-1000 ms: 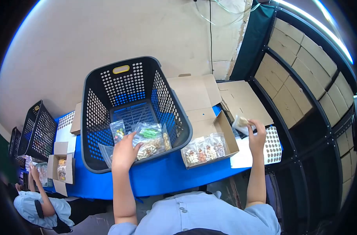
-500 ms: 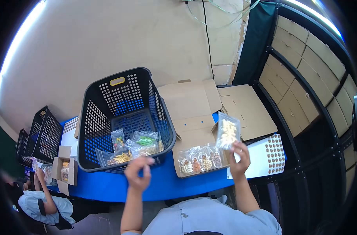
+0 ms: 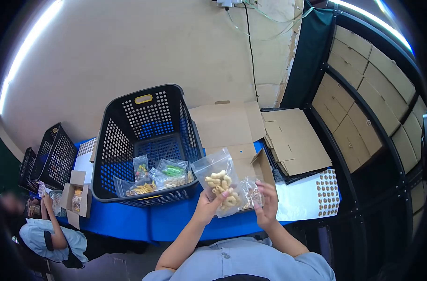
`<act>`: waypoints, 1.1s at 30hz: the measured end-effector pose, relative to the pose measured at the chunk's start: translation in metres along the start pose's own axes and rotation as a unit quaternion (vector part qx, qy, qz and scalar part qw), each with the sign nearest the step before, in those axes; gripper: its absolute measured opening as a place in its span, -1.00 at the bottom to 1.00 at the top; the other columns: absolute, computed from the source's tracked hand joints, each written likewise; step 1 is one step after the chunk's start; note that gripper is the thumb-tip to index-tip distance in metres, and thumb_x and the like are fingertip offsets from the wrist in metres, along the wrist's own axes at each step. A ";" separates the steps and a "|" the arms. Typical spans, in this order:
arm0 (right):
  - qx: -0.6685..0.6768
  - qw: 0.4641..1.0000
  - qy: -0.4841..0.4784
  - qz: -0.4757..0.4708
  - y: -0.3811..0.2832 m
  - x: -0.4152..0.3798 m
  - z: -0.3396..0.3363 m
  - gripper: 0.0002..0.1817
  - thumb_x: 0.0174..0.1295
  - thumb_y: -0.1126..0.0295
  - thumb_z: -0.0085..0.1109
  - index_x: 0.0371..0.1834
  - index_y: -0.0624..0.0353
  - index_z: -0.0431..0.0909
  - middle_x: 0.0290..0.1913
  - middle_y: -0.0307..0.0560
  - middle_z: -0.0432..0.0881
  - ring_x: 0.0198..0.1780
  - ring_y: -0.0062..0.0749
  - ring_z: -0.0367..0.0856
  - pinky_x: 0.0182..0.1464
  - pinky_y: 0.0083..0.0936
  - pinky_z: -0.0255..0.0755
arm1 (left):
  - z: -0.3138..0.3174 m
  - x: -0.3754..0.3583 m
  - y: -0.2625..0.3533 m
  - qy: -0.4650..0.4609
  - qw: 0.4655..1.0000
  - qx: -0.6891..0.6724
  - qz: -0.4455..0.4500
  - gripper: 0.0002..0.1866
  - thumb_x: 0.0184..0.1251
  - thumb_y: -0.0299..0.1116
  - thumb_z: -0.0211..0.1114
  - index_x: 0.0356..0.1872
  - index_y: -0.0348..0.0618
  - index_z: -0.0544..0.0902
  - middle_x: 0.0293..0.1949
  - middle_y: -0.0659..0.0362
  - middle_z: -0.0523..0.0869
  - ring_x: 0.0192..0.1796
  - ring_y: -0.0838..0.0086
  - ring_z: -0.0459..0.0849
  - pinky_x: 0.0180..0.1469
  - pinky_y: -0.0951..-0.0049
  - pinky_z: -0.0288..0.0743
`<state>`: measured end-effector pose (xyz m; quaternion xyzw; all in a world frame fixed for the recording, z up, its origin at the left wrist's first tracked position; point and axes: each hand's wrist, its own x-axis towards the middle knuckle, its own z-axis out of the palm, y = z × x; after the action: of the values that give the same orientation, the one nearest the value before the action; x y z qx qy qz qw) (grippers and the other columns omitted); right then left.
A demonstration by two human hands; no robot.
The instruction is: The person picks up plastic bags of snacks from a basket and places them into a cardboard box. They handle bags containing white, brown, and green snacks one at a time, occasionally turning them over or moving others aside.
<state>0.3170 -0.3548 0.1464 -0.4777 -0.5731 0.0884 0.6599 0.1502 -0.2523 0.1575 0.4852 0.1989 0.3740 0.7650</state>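
Observation:
My left hand (image 3: 206,207) is closed on the lower left edge of a clear zip bag (image 3: 218,182) of pale, curved snack pieces, its thumb across the front. The bag is tilted over the open cardboard box (image 3: 265,166) and hides much of its inside. My right hand (image 3: 268,206) has its thumb and fingers around the right edge of a smaller snack bag (image 3: 251,193) with a label, at the box's right end. How firmly it grips is hard to see. Left of the box stands a black basket (image 3: 145,117) with several snack bags (image 3: 171,173) in its bottom.
Flattened cardboard boxes (image 3: 298,140) lie right of the box, beside a sheet of round stickers (image 3: 307,194). The table has a blue cloth (image 3: 129,218). At left a co-worker (image 3: 54,239) stands near another basket (image 3: 54,152) and a small box (image 3: 76,199). Shelved cartons (image 3: 359,117) line the right.
The pale snack bag has passed from my right hand to my left and moved left over the box. My right hand has come down to the smaller bag.

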 end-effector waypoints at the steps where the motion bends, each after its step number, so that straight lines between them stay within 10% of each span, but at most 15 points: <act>1: -0.003 1.000 0.002 0.000 -0.001 0.001 0.000 -0.55 0.15 0.50 0.15 0.16 0.16 0.39 0.24 0.12 0.41 0.27 -0.12 0.43 0.33 -0.23 0.26 | 0.004 -0.001 -0.002 0.014 0.999 -0.032 0.003 -0.54 0.31 -0.43 0.30 0.19 -0.27 0.41 0.04 0.05 0.63 0.08 0.38 0.63 0.11 0.36 0.56; 6: 0.146 0.967 -0.094 0.184 0.009 -0.002 0.007 0.00 0.10 0.11 0.40 0.44 0.31 -0.04 0.34 0.12 0.26 0.33 -0.16 0.32 0.37 -0.26 0.16 | 0.012 0.001 -0.010 0.015 0.968 0.240 0.068 -0.64 0.10 -0.44 0.44 -0.02 -0.15 0.66 0.02 0.15 0.63 0.05 0.42 0.62 0.04 0.38 0.52; 9: 0.028 0.984 -0.101 0.145 0.003 -0.010 0.016 0.05 0.10 0.20 0.42 0.50 0.30 -0.13 0.31 0.10 0.27 0.35 -0.23 0.28 0.35 -0.32 0.19 | 0.017 0.003 -0.009 0.047 0.736 0.580 0.345 -0.44 -0.19 -0.51 0.44 0.02 -0.07 0.64 -0.06 0.15 0.62 -0.10 0.27 0.60 -0.05 0.32 0.43; 18: 0.160 0.949 0.056 0.264 0.004 0.003 0.014 -0.43 0.29 0.52 0.19 0.32 0.29 0.18 0.06 0.00 0.53 0.09 -0.41 0.55 0.08 -0.49 0.51 | 0.012 0.003 -0.009 0.015 0.770 0.564 0.298 -0.22 0.07 -0.18 0.41 0.33 -0.13 0.29 0.16 -0.08 0.46 0.13 0.18 0.51 0.27 0.25 0.26; 21: 0.214 0.933 0.036 0.288 0.013 -0.001 0.020 -0.54 0.29 0.50 0.19 0.22 0.29 0.30 0.04 -0.04 0.55 0.10 -0.47 0.54 0.10 -0.51 0.49 | 0.008 0.013 -0.015 -0.022 0.970 0.215 0.107 -0.31 0.19 -0.37 0.40 0.33 -0.17 0.28 0.06 0.02 0.56 0.04 0.39 0.58 0.08 0.39 0.46; 27: 0.227 0.922 -0.026 0.312 0.014 0.003 0.034 -0.58 0.34 0.45 0.14 0.23 0.34 0.36 0.08 -0.08 0.57 0.10 -0.52 0.54 0.12 -0.55 0.44 | -0.004 0.018 -0.036 0.061 0.985 0.144 0.079 -0.39 0.28 -0.48 0.33 0.32 -0.23 0.28 -0.21 0.14 0.68 -0.17 0.58 0.65 -0.08 0.56 0.50; 33: 0.258 0.894 -0.067 0.361 0.032 0.013 0.024 -0.62 0.31 0.51 0.15 0.18 0.36 0.41 0.07 -0.06 0.59 0.10 -0.54 0.54 0.12 -0.54 0.45 | -0.013 0.027 -0.046 0.070 0.990 0.101 0.068 -0.52 0.31 -0.42 0.31 0.20 -0.28 0.38 -0.06 0.09 0.64 0.01 0.56 0.59 0.05 0.56 0.44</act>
<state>0.3144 -0.3168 0.1288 -0.4576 -0.3614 0.4968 0.6429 0.1760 -0.2350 0.1123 0.5449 0.2550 0.4363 0.6691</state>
